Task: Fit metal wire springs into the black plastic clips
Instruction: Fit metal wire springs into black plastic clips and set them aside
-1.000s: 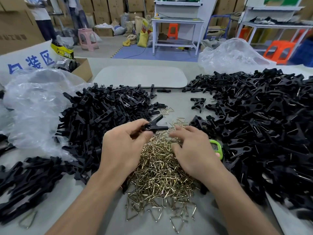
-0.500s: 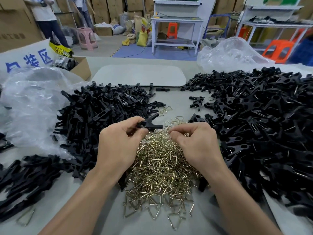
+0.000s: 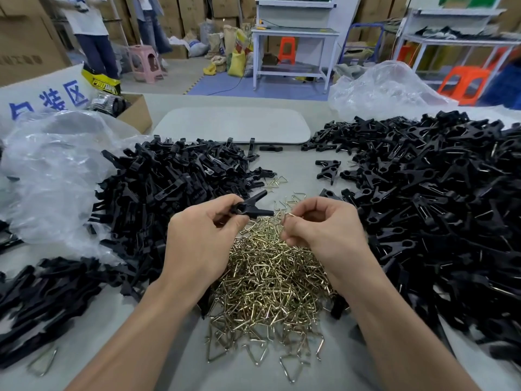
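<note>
Wire spring (image 3: 291,215) — one bent, brass-coloured piece — is pinched between the thumb and fingertips of the right hand (image 3: 324,232). It is raised just above the heap of springs (image 3: 267,277), which lies in the middle of the table (image 3: 296,170) toward its near edge. Just beside the spring, and apparently not touching it, is the black clip (image 3: 249,211). The thumb and curled fingers of the left hand (image 3: 203,238) grip the clip, whose two prongs point toward the spring.

Both hands are closed on their parts and near each other, with a small gap between clip and spring. The spring is not yet seated, so fitting this clip looks about to begin.

I judge the whole job far from done. The right pile (image 3: 423,215), spread toward the table's right edge, shows glints of wire in many clips and is probably the finished lot. The left pile (image 3: 169,187), toward the left edge beside a clear plastic bag (image 3: 56,170), shows no wire and looks unfitted — a great many clips and springs remain.
</note>
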Motion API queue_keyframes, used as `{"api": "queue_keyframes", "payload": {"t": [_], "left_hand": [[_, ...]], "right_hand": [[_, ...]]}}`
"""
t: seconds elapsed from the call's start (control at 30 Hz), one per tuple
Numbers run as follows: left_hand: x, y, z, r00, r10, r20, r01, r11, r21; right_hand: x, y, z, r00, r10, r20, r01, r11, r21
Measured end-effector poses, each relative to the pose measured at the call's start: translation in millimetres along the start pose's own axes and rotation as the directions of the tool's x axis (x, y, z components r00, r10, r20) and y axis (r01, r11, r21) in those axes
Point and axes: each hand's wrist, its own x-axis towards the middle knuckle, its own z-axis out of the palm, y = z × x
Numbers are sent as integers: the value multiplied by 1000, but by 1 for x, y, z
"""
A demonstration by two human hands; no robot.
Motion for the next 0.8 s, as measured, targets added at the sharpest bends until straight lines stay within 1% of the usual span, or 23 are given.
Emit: {"api": "queue_keyframes", "payload": {"t": [0.1,0.23,0.3,0.37,0.47,0.6,0.67,0.8], "left_hand": [[-1,0,0,1000,3,-1,-3,1000,1],[0,1,-1,1000,7,-5,-7,1000,11],[1,0,-1,1000,8,-7,-8,1000,9],[1,0,-1,1000,25,-3,-25,999,21],[1,-1,0,1000,17,-1,-16,999,28],[0,-1,2,1000,-15,-2,15,1000,23],[0,-1,1,1000,-24,4,24,999,22],[-1,-2,1,1000,-29,7,29,999,30]], "right_hand": [[0,0,4,999,24,21,-23,1000,-15],[1,1,7,1000,0,20,1,997,-73],[3,4,5,999,-38,6,39,985,-168],[2,4,3,995,-88,-43,74,961,-267],[-2,2,0,989,-117,-91,81,941,-328],[-2,0,1,989,-91,-118,43,933,-357],[-2,0,1,992,-73,-106,31,935,-354],[-4,1,3,991,-113,-68,77,913,-401]]}}
